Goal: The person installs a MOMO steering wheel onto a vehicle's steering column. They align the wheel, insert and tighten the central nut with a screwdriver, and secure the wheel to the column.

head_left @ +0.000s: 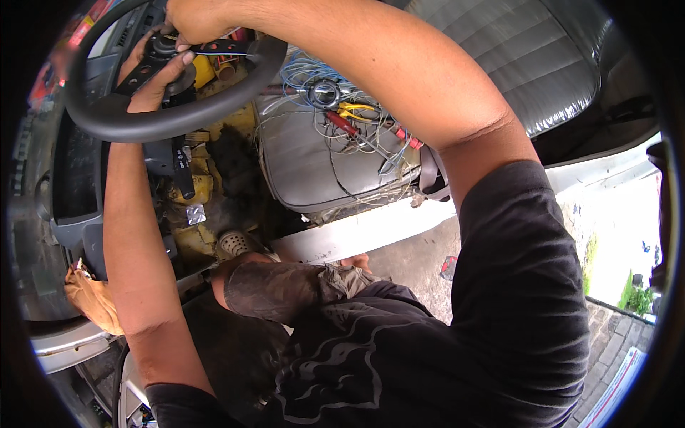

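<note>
Head view looks down into a car cabin through the open door, so here's what's in frame, big stuff first. The grey padded seat fills the upper middle, with its ribbed backrest running off to the upper right. The black steering wheel sits in the upper left, and both hands are at its centre.

The left hand comes up from the lower left and cups the wheel's black hub from below, fingers curled partway around it, thumb pointing right. The right hand reaches in from the top across the frame and is closed down on top of that same hub, knuckles up, pinching something at the centre. Can't tell exactly what's between the fingertips, they cover it.

On the seat cushion there's a messy tangle of thin wires, blue and white mostly, with a round roll of tape sitting in the middle of it. Just right of the roll lie yellow-handled pliers and a red-handled tool.

Below the wheel the floor area shows worn yellow metal. A tan rag is tucked at the left edge by the door sill, well apart from the hands.
</note>
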Available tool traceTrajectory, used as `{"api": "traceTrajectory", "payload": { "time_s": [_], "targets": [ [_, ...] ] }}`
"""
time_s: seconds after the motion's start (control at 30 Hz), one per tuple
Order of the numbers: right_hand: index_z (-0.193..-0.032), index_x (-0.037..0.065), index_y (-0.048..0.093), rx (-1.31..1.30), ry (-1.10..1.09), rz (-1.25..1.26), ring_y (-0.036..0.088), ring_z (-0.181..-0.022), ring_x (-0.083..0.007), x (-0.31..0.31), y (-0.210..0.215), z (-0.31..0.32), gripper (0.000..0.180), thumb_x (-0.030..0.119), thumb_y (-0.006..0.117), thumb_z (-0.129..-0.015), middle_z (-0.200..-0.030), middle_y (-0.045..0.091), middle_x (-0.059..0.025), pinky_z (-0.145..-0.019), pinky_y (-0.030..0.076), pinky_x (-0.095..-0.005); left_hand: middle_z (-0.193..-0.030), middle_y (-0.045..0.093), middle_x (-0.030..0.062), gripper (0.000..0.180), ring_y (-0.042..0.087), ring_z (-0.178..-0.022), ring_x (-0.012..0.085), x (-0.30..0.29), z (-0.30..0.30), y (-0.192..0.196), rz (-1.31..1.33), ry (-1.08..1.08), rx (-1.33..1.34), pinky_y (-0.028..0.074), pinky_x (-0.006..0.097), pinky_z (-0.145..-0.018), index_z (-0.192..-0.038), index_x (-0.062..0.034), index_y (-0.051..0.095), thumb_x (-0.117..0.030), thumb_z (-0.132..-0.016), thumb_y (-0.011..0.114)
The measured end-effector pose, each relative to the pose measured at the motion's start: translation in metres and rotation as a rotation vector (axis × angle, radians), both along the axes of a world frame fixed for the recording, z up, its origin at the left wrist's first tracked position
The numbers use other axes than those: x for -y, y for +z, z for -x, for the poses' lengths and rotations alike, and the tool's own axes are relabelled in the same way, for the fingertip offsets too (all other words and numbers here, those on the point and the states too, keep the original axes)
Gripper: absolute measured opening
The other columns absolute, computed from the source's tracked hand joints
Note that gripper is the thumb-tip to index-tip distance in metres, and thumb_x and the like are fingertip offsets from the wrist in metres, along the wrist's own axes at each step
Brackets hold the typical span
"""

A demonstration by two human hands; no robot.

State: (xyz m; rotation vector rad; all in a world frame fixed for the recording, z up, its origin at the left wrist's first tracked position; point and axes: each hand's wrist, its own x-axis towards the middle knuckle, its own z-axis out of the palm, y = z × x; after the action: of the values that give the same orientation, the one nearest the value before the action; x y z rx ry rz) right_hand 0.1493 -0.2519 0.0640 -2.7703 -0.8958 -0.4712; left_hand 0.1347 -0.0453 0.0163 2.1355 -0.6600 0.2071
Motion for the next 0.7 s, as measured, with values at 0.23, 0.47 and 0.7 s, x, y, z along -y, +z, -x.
{"api": "traceTrajectory", "payload": {
  "time_s": [0.23,0.47,0.7],
  "targets": [
    [-0.129,0.011,0.081,-0.096,0.071,-0.007,0.079,-0.102,-0.0416,0.010,-0.001,0.009,0.037,0.029,0.079,-0.097,-0.105,0.081,-0.0225,-0.092,0.061,-0.0525,-0.124,0.074,0.0035,0.067,0.066,-0.117,0.0173,0.002,0.013,0.009,0.053,-0.083,0.010,0.051,0.036,-0.109,-0.145,-0.0039,0.065,-0.024,-0.087,0.092],
    [-0.135,0.008,0.078,-0.133,0.181,-0.284,0.075,-0.111,-0.0440,0.021,-0.007,0.015,0.049,0.020,0.085,-0.088,-0.115,0.078,-0.0263,-0.102,0.058,-0.0511,-0.126,0.075,0.0091,0.084,0.070,-0.118,0.0208,0.006,0.025,0.013,0.155,-0.033,0.081,0.055,0.037,-0.106,-0.150,-0.0031,0.059,-0.027,-0.079,0.097],
    [-0.139,0.005,0.075,-0.179,0.236,-0.318,0.071,-0.123,-0.0413,0.027,-0.008,0.013,0.053,0.013,0.086,-0.088,-0.131,0.075,-0.0211,-0.107,0.055,-0.0495,-0.125,0.076,0.0190,0.101,0.076,-0.116,0.0328,0.015,0.023,0.007,-0.052,0.217,0.194,0.059,0.041,-0.103,-0.148,0.0022,0.057,-0.039,-0.069,0.104]
  ]
}}
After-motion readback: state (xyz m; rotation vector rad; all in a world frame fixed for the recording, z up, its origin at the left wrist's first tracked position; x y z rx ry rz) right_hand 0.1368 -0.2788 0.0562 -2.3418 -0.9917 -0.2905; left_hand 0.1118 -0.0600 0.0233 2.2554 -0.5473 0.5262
